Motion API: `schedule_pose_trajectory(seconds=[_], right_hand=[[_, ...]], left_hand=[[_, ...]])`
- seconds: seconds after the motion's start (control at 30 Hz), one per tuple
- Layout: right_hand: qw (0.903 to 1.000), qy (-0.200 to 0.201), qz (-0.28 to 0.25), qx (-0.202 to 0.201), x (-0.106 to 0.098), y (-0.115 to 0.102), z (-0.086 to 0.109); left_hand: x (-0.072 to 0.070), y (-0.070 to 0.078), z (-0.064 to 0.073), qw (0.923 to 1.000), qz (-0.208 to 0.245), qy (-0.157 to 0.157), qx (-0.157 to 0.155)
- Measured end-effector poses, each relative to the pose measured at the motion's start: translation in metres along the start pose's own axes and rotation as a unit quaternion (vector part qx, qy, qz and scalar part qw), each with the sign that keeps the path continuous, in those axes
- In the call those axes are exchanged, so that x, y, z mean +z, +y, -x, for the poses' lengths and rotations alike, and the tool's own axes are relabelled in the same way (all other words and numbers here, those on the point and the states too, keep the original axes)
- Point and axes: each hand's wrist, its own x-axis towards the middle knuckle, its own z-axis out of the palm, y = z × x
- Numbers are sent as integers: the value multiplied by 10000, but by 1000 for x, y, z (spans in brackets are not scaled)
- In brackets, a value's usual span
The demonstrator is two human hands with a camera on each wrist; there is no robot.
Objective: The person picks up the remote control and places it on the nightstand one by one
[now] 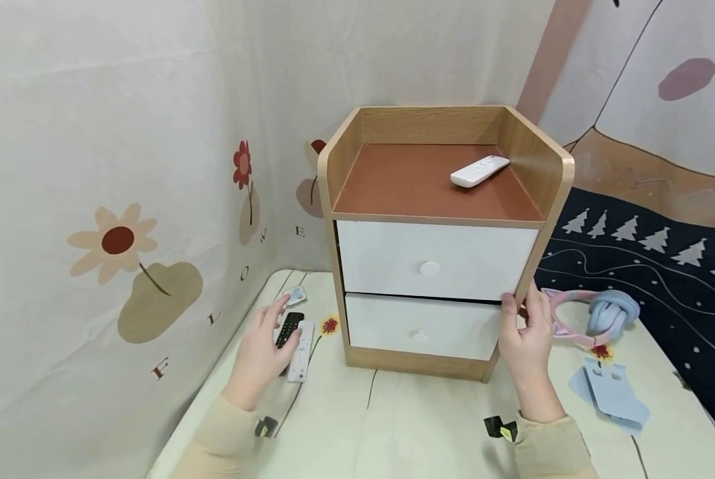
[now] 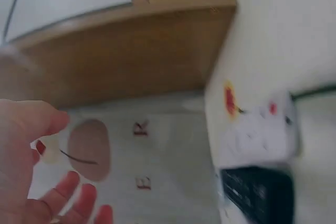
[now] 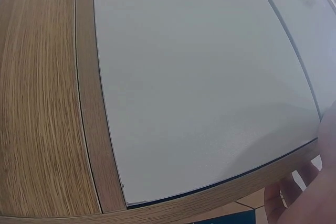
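Observation:
A small wooden drawer cabinet [image 1: 437,219] with two white drawers, an upper drawer [image 1: 381,259] and a lower drawer [image 1: 387,326], stands on the bed-like surface. Both drawers look closed. My right hand [image 1: 527,339] grips the cabinet's right front edge, thumb on the front and fingers round the side. On the cabinet's top lies a white remote control [image 1: 479,171]. My left hand [image 1: 260,352] is raised at the left with fingers apart, holding nothing. Beside it lie a black remote [image 1: 289,328] and another white remote [image 1: 300,352]; the left wrist view shows them blurred.
Behind the remotes lies a small pale-blue and white device [image 1: 295,296]. To the cabinet's right are a pink headband [image 1: 563,326], a bundled blue cord-like item [image 1: 614,311] and a light-blue folded stand [image 1: 611,396]. Patterned cloth walls [image 1: 153,133] enclose the back and left.

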Motion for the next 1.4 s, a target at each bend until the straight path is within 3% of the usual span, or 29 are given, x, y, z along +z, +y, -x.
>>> schedule_pose_trajectory(seconds=[0.1,0.2,0.37,0.83,1.0,1.4], right_hand=[[10000,66,45,-46,1,1,1],[9999,133,83,-53,0,2,3],[9999,95,13,-68,0,1,2],[9996,206,14,-181,3,2,1],[9997,154,-8,-179,2,1,1],[9998,156,30,-146,2,1,2]], left_hand=[[-1,-16,8,9968,-250,-487,-588],[-2,-27,15,9878,-399,-1021,-1103],[-2,-43,20,9739,-612,-1536,-1552],[6,-59,16,9654,-909,-1736,-1719],[13,-66,18,9588,-846,-1820,-2012],[16,-76,16,9546,-519,-1943,-2197]])
